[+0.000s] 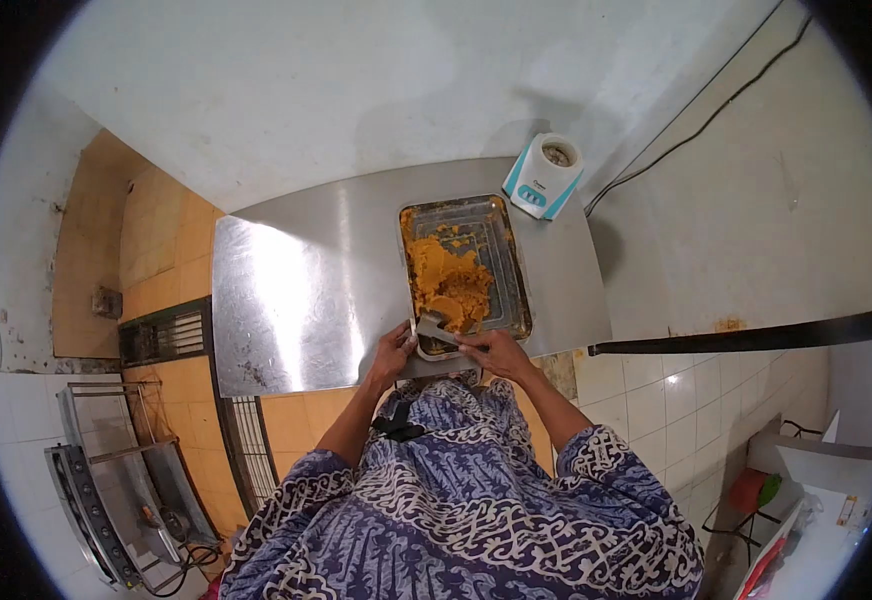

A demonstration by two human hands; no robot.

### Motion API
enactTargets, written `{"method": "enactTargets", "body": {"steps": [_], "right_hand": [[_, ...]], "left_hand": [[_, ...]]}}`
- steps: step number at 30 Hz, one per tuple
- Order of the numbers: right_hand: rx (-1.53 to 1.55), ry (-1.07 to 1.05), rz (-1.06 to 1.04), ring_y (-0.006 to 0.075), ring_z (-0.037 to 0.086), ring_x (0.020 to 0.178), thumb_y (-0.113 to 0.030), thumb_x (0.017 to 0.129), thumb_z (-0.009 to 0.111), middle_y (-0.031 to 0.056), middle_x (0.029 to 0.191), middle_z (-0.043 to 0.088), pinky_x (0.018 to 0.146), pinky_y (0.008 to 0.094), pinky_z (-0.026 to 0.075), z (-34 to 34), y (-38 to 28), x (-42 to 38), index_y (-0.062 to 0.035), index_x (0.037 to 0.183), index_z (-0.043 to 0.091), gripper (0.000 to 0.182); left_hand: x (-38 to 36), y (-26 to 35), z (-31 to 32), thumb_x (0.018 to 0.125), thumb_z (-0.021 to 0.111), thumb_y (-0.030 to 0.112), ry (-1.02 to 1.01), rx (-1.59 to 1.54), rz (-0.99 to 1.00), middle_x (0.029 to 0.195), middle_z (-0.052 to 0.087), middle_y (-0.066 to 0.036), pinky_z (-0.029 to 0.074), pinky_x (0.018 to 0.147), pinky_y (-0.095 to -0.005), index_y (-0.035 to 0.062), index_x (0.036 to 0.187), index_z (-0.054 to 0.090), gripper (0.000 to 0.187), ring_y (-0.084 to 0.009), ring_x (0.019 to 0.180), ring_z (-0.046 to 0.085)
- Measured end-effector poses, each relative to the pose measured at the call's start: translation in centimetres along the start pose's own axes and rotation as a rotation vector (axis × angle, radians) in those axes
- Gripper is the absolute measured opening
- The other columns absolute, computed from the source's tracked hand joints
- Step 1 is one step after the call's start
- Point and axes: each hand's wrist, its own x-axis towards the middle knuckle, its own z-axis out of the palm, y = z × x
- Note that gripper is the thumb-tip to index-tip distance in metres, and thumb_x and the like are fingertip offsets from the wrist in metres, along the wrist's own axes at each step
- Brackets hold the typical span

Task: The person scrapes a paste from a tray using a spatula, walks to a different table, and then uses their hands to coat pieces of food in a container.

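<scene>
A rectangular metal tray [518, 285] lies on the steel table, holding an orange, crumbly mash [446, 270] mostly on its left and near side. At the tray's near left corner, my left hand [394, 352] is closed on the rim. My right hand [499, 355] grips a flat grey scraper [434, 327] by its right end, over the near edge of the tray. The scraper's left end reaches into the mash. Smears of orange cling to the tray's bare right part.
A white and turquoise blender base [545, 180] stands at the table's back right, its cable running up the wall. The shiny steel table [286, 290] meets a pale wall at the back. A gas stove [96, 515] sits low at the left.
</scene>
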Motion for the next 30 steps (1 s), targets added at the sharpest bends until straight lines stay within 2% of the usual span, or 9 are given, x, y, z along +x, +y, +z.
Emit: {"method": "enactTargets", "body": {"steps": [2, 5, 11, 14, 19, 23, 24, 28, 30], "right_hand": [[-0.005, 0.037, -0.019, 0.0205, 0.065, 0.070, -0.030, 0.089, 0.068, 0.0132, 0.089, 0.072, 0.064, 0.0370, 0.049, 0.1, 0.3, 0.8, -0.0183, 0.116, 0.068, 0.030], [0.045, 0.068, 0.022, 0.0202, 0.062, 0.060, -0.031, 0.088, 0.068, 0.0139, 0.082, 0.071, 0.060, 0.0376, 0.048, -0.1, -0.9, 1.9, -0.0188, 0.115, 0.069, 0.029], [-0.014, 0.118, 0.013, 0.0264, 0.062, 0.059, -0.030, 0.089, 0.067, 0.0174, 0.077, 0.069, 0.060, 0.0426, 0.047, -0.7, -2.7, 4.7, -0.0148, 0.113, 0.070, 0.029], [-0.086, 0.125, 0.032, 0.0282, 0.062, 0.061, -0.031, 0.088, 0.067, 0.0174, 0.074, 0.068, 0.060, 0.0421, 0.048, -1.7, -3.9, 7.0, -0.0160, 0.112, 0.070, 0.028], [-0.097, 0.222, -0.007, 0.0253, 0.053, 0.052, -0.030, 0.087, 0.068, 0.0169, 0.067, 0.063, 0.055, 0.0404, 0.043, -1.7, -3.9, 11.7, -0.0151, 0.110, 0.071, 0.028], [-0.100, 0.237, 0.045, 0.0280, 0.060, 0.059, -0.027, 0.088, 0.065, 0.0181, 0.069, 0.064, 0.059, 0.0425, 0.047, -2.3, -5.7, 14.2, -0.0111, 0.107, 0.072, 0.025], [-0.102, 0.268, 0.031, 0.0291, 0.062, 0.061, -0.027, 0.089, 0.064, 0.0185, 0.070, 0.065, 0.062, 0.0431, 0.049, -2.2, -5.9, 14.8, -0.0092, 0.106, 0.072, 0.026], [-0.052, 0.332, -0.062, 0.0291, 0.063, 0.059, -0.024, 0.090, 0.062, 0.0188, 0.065, 0.064, 0.063, 0.0424, 0.051, -2.3, -6.3, 16.7, -0.0031, 0.105, 0.071, 0.027], [0.001, 0.271, 0.067, 0.0272, 0.062, 0.056, -0.023, 0.090, 0.061, 0.0173, 0.061, 0.062, 0.062, 0.0407, 0.051, -2.8, -6.8, 16.3, -0.0027, 0.102, 0.072, 0.026]], "left_hand": [[-0.2, 0.2, 0.1, 0.097, 0.052, 0.006, -0.013, 0.036, 0.047, 0.122, 0.060, -0.014, 0.046, 0.090, -0.0272, 0.0009, 0.141, 0.042, 0.046, -0.0166, 0.106, 0.056], [-0.5, 1.1, -0.3, 0.094, 0.062, 0.020, -0.058, 0.091, -0.048, 0.136, 0.050, -0.019, 0.043, 0.098, -0.0350, 0.0030, 0.144, 0.038, 0.058, -0.0276, 0.121, 0.051], [-0.4, 0.7, -0.8, 0.094, 0.061, 0.024, -0.109, 0.164, 0.032, 0.126, 0.058, -0.019, 0.043, 0.096, -0.0353, -0.0016, 0.143, 0.037, 0.061, -0.0245, 0.113, 0.055], [-1.9, 3.2, 0.4, 0.093, 0.055, 0.004, -0.061, 0.182, 0.005, 0.118, 0.062, -0.010, 0.043, 0.092, -0.0294, -0.0009, 0.138, 0.046, 0.046, -0.0153, 0.106, 0.055], [-1.8, 2.2, 0.4, 0.092, 0.055, 0.002, -0.019, 0.224, 0.054, 0.113, 0.063, -0.005, 0.043, 0.090, -0.0282, -0.0009, 0.135, 0.049, 0.043, -0.0119, 0.101, 0.054], [-1.3, 1.3, 0.2, 0.091, 0.056, 0.002, -0.020, 0.280, 0.146, 0.105, 0.063, -0.001, 0.043, 0.086, -0.0272, -0.0007, 0.134, 0.050, 0.043, -0.0098, 0.094, 0.053], [-1.3, 1.4, -0.1, 0.091, 0.064, 0.022, -0.070, 0.299, 0.081, 0.116, 0.063, -0.016, 0.042, 0.097, -0.0364, -0.0051, 0.136, 0.045, 0.056, -0.0239, 0.110, 0.057], [-2.2, 1.9, 0.6, 0.091, 0.061, 0.008, 0.003, 0.280, 0.108, 0.106, 0.065, -0.012, 0.043, 0.095, -0.0355, -0.0056, 0.134, 0.047, 0.048, -0.0196, 0.102, 0.058], [-1.7, 0.3, 0.3, 0.090, 0.062, 0.008, 0.037, 0.273, 0.149, 0.103, 0.065, -0.011, 0.045, 0.091, -0.0341, -0.0058, 0.126, 0.053, 0.040, -0.0182, 0.097, 0.059]]}}
